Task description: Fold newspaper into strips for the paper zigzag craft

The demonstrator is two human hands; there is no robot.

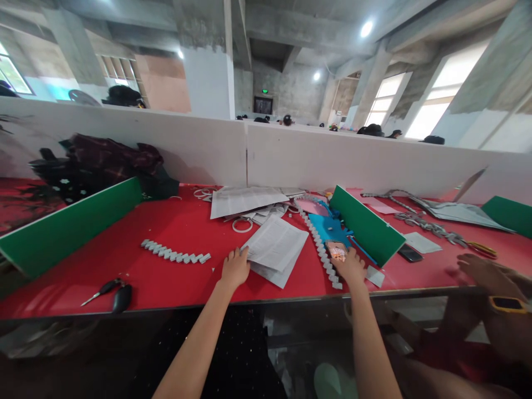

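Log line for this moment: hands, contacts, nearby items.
left hand: flat on paper sheets | right hand: on phone | paper chain between | red table

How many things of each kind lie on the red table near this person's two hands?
Green divider boards: 3
Phones: 2, one under the right hand with its screen lit, one dark
Folded paper chains: 3
Printed sheet stacks, the nearest under the left hand: 2
Scissors: 1
Total: 11
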